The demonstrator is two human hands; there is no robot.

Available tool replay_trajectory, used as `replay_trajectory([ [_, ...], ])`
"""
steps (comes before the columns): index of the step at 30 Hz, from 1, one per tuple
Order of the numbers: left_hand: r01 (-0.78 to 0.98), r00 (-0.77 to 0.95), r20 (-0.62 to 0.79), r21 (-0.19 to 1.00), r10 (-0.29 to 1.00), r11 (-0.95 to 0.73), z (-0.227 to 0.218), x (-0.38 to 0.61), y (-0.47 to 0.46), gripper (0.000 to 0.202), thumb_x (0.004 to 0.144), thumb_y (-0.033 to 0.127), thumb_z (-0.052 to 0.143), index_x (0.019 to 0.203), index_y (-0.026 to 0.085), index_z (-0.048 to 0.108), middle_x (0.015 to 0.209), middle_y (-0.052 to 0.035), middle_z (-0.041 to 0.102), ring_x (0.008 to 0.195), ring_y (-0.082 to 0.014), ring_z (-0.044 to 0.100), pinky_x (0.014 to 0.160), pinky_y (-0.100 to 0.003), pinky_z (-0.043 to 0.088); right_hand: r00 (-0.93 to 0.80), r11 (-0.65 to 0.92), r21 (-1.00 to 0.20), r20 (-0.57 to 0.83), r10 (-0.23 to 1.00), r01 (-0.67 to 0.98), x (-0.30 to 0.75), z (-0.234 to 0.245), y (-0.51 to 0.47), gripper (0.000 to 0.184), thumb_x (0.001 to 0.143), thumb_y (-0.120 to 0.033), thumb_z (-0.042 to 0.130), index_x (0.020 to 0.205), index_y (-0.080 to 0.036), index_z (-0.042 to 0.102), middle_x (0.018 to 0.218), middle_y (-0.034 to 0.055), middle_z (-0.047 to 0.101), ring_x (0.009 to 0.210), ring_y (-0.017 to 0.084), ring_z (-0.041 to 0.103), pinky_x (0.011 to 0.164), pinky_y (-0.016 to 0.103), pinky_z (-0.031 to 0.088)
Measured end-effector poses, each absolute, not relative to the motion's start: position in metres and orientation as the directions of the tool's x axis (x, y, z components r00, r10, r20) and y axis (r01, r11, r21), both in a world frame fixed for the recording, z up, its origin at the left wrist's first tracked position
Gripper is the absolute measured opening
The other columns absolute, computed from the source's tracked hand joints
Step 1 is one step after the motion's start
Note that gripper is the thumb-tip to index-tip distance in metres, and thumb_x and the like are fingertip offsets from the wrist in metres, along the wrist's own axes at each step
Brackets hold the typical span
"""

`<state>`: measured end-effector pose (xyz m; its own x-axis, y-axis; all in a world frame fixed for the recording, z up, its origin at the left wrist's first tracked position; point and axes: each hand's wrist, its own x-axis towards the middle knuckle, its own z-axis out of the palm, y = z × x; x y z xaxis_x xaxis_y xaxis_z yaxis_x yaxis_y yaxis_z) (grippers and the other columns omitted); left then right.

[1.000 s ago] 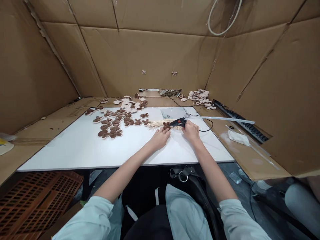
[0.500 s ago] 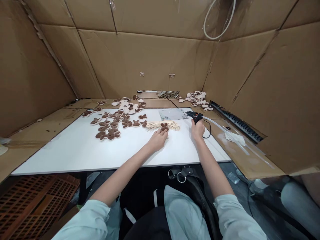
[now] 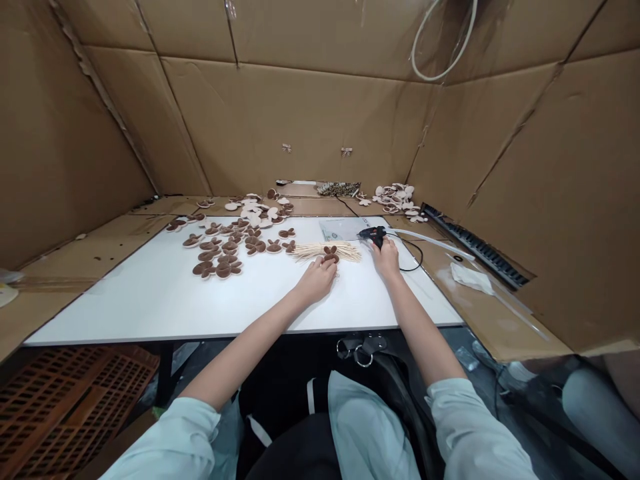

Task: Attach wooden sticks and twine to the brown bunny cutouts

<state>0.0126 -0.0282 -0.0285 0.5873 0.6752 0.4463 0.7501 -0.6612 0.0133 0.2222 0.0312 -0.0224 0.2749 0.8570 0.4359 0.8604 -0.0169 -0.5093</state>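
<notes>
My right hand (image 3: 386, 259) is wrapped round the grip of a black hot glue gun (image 3: 373, 235), its nozzle pointing left over a clear plastic bag (image 3: 341, 230). A long white glue stick runs out from the back of the gun. The fingers of my left hand (image 3: 319, 277) are closed on a brown bunny-shaped piece (image 3: 331, 254) at the near edge of a bundle of thin wooden sticks (image 3: 311, 249). To the left of the bundle lie several more brown bunny-shaped pieces (image 3: 229, 248), some overlapping.
Pale pieces (image 3: 395, 197) are heaped at the back right, others at the back left. Cardboard walls (image 3: 320, 107) surround the white table (image 3: 150, 300). A black slotted strip (image 3: 477, 243) and white paper (image 3: 471, 278) lie right. An orange crate (image 3: 75, 407) stands below left.
My right hand has brought the glue gun left, closer to the stick bundle. My left hand keeps its place on the bunny-shaped piece. The view has shifted slightly.
</notes>
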Motion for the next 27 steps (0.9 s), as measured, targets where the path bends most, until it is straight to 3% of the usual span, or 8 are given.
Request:
replay_trajectory([
  [7,0.74,0.58,0.498,0.008,0.645,-0.672,-0.027,0.012,-0.029,0.021,0.083,0.016,0.036,0.089,0.012,0.056,0.114,-0.0132,0.052,0.098,-0.0237,0.046,0.083,-0.038,0.04,0.301,-0.159,-0.405,0.316,0.9,0.9,0.217,-0.011,0.025,0.046,0.086,-0.026,0.037,0.124,-0.002,0.039,0.111,0.0216,0.056,0.102,0.027,0.051,0.083,0.035,0.033],
  [11,0.749,0.536,0.558,0.032,0.633,-0.662,-0.024,0.013,-0.031,0.021,0.083,0.016,0.037,0.086,0.014,0.057,0.102,-0.0124,0.055,0.093,-0.0227,0.048,0.077,-0.036,0.041,0.313,-0.167,-0.397,0.339,0.887,0.902,0.216,-0.008,0.023,0.047,0.085,-0.027,0.04,0.124,-0.001,0.038,0.113,0.0228,0.054,0.107,0.03,0.045,0.087,0.04,0.029],
  [15,0.774,0.33,0.677,0.206,0.658,-0.599,-0.02,0.01,-0.032,0.023,0.084,0.02,0.037,0.083,0.015,0.059,0.088,-0.0105,0.058,0.084,-0.0204,0.051,0.075,-0.035,0.042,0.517,-0.261,-0.542,0.396,0.759,0.799,0.21,-0.004,0.01,0.057,0.077,-0.031,0.052,0.123,-0.001,0.036,0.121,0.0267,0.043,0.114,0.036,0.036,0.089,0.047,0.027],
  [17,0.737,0.198,0.697,0.358,0.69,-0.574,-0.016,0.007,-0.029,0.023,0.084,0.024,0.039,0.082,0.016,0.061,0.084,-0.0092,0.059,0.082,-0.0194,0.053,0.075,-0.034,0.042,0.629,-0.277,-0.66,0.382,0.677,0.698,0.202,-0.002,0.001,0.049,0.073,-0.027,0.055,0.115,-0.005,0.043,0.119,0.0253,0.043,0.113,0.036,0.035,0.087,0.048,0.03],
  [19,0.645,0.082,0.648,0.545,0.757,-0.536,-0.01,0.004,-0.023,0.023,0.082,0.028,0.043,0.081,0.016,0.063,0.084,-0.0084,0.062,0.081,-0.0186,0.055,0.074,-0.032,0.042,0.576,-0.11,-0.732,0.425,0.698,0.673,0.192,-0.001,-0.007,0.037,0.072,-0.024,0.052,0.106,-0.01,0.048,0.113,0.0205,0.048,0.109,0.032,0.04,0.087,0.046,0.032],
  [23,0.353,0.085,0.407,0.841,0.909,-0.41,0.004,0.006,-0.005,0.023,0.075,0.034,0.052,0.075,0.016,0.066,0.08,-0.0059,0.067,0.075,-0.018,0.059,0.068,-0.027,0.043,0.147,0.347,-0.84,0.439,0.886,0.417,0.167,0.002,-0.007,0.034,0.069,-0.033,0.055,0.098,-0.016,0.052,0.09,0.0079,0.059,0.081,0.019,0.055,0.074,0.034,0.043],
  [25,0.27,0.14,0.36,0.882,0.922,-0.385,0.008,0.01,0.002,0.024,0.072,0.036,0.054,0.073,0.016,0.067,0.076,-0.0037,0.068,0.071,-0.0173,0.058,0.067,-0.026,0.043,0.002,0.41,-0.875,0.424,0.905,0.258,0.157,0.005,0.0,0.035,0.065,-0.038,0.059,0.093,-0.018,0.055,0.08,0.004,0.062,0.076,0.017,0.057,0.07,0.031,0.045],
  [27,0.236,0.138,0.34,0.901,0.93,-0.364,0.01,0.014,0.006,0.024,0.07,0.036,0.055,0.07,0.015,0.067,0.07,-0.0023,0.067,0.067,-0.0164,0.057,0.064,-0.025,0.042,-0.005,0.396,-0.899,0.402,0.916,0.185,0.151,0.008,0.006,0.027,0.061,-0.039,0.062,0.076,-0.017,0.059,0.071,0.003,0.063,0.069,0.016,0.058,0.068,0.03,0.045],
])
